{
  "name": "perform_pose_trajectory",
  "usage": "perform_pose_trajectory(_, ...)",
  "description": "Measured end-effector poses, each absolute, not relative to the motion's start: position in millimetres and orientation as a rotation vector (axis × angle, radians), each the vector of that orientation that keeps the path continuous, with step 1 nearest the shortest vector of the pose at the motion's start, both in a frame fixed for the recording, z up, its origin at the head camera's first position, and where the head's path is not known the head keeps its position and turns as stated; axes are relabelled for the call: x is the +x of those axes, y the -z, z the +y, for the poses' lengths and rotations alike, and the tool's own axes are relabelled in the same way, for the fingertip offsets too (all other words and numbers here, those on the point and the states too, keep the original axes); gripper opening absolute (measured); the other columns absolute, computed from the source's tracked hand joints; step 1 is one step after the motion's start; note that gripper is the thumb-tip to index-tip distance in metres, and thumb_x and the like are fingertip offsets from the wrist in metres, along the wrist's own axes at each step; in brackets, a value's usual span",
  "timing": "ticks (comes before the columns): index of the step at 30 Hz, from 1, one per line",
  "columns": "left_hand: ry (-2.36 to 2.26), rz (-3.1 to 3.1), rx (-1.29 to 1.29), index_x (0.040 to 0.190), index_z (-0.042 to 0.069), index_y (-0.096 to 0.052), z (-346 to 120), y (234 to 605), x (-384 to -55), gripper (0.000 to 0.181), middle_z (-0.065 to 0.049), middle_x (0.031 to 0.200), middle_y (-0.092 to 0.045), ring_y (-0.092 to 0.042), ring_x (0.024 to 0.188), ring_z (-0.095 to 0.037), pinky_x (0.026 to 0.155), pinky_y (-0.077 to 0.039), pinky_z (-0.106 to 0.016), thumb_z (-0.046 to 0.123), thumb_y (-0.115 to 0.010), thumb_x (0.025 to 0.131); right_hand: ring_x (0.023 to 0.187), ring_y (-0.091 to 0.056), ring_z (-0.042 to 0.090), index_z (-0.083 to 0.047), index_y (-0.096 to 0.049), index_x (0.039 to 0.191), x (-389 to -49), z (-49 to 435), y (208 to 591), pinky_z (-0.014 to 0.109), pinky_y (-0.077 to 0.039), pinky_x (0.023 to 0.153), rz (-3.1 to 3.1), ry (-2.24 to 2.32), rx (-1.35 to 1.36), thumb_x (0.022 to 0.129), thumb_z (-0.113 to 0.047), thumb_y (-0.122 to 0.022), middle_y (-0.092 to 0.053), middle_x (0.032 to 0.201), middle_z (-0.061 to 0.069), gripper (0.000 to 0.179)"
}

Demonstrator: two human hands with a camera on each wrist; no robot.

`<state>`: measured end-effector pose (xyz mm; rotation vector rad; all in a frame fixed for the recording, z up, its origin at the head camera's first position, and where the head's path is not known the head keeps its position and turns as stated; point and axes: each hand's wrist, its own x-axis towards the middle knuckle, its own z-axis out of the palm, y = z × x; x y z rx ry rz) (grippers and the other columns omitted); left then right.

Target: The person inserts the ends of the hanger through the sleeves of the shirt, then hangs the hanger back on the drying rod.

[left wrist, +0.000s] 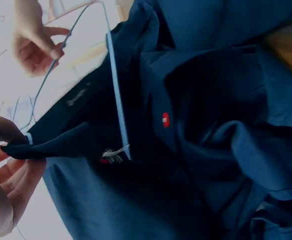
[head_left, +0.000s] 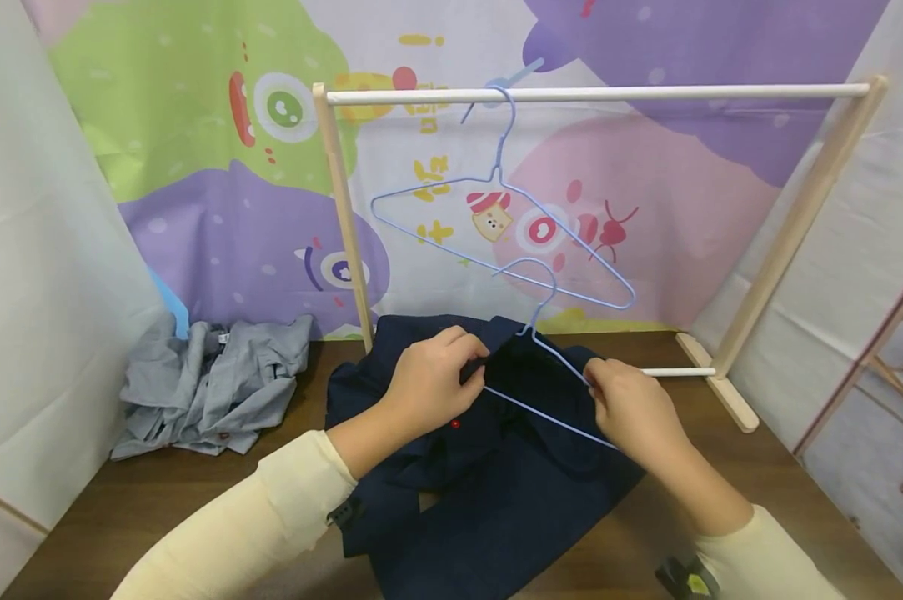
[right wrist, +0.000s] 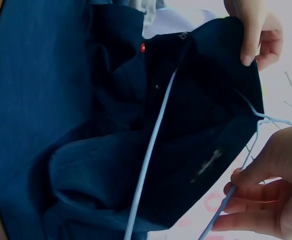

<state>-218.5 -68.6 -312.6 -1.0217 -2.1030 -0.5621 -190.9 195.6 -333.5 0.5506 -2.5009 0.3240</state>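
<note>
A dark navy shirt (head_left: pixel 451 533) with a red button lies spread on the table, its collar end lifted. My left hand (head_left: pixel 434 379) pinches the shirt's edge near the collar; the left wrist view shows the cloth (left wrist: pixel 61 140) between thumb and fingers. With my right hand (head_left: pixel 634 408) I grip the sloping shoulder of a light blue wire hanger (head_left: pixel 541 410). One side of that hanger runs into the neck opening, where its end is hidden by cloth. Its hook sticks up above the collar. In the right wrist view, thumb and fingers close on the wire (right wrist: pixel 225 202).
A wooden rack with a white rail (head_left: pixel 646 93) stands behind the shirt. Another blue hanger (head_left: pixel 504 179) hangs from it. At the left lies a crumpled grey garment (head_left: pixel 218 387). A patterned cloth backdrop (head_left: pixel 233 225) closes off the back of the wooden table (head_left: pixel 68 533).
</note>
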Motion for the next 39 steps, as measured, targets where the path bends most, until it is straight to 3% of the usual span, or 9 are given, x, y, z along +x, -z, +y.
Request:
perform_pose_trajectory(7,0.477,-2.181,-1.003,0.095,0.011,-0.064,-74,321,-220,0.024,-0.002,0.085,-0.060,-0.055,0.063,-0.011,0.052,-0.048,-0.027,0.011,-0.080,0.076,0.069,-0.061,0.032,-0.003,-0.061,0.084,-197,193,337,0.046,-0.049,0.056,-2.476,-0.322,0.557,0.077,0.008,-0.066,-0.060,0.075,0.009,0.014)
perform_pose_trajectory(15,0.590,-2.236,-0.977,0.096,0.007,-0.070,-84,295,-232,0.016,-0.006,0.090,-0.063,-0.063,0.082,-0.018,0.071,-0.052,-0.033,0.016,-0.075,0.084,0.069,-0.061,0.032,-0.004,-0.061,0.084,-197,192,337,0.046,-0.049,0.055,-2.456,-0.304,0.586,0.078,0.008,-0.066,-0.060,0.074,0.008,0.014)
perform_pose_trajectory(22,0.516,-2.513,-1.095,0.125,0.005,-0.063,-82,267,-249,0.049,-0.011,0.119,-0.063,-0.058,0.109,-0.025,0.095,-0.046,-0.039,0.034,-0.074,0.087,0.067,-0.060,0.031,-0.004,-0.061,0.084,-194,189,333,0.044,-0.048,0.053,-2.445,-0.286,0.608,0.079,0.008,-0.065,-0.058,0.072,0.007,0.014)
perform_pose_trajectory(31,0.399,-2.668,-1.197,0.118,0.008,-0.066,-79,256,-260,0.034,-0.007,0.106,-0.067,-0.062,0.098,-0.021,0.087,-0.050,-0.037,0.023,-0.074,0.088,0.069,-0.060,0.030,-0.005,-0.061,0.085,-190,186,327,0.043,-0.049,0.052,-2.465,-0.258,0.606,0.080,0.007,-0.065,-0.057,0.072,0.006,0.013)
perform_pose_trajectory(39,0.196,-2.699,-1.167,0.113,0.010,-0.065,-78,255,-261,0.023,-0.006,0.105,-0.065,-0.063,0.095,-0.022,0.080,-0.053,-0.038,0.017,-0.069,0.092,0.068,-0.060,0.020,-0.007,-0.068,0.089,-188,188,320,0.039,-0.051,0.057,-2.482,-0.325,0.682,0.081,0.001,-0.072,-0.063,0.078,0.002,0.012)
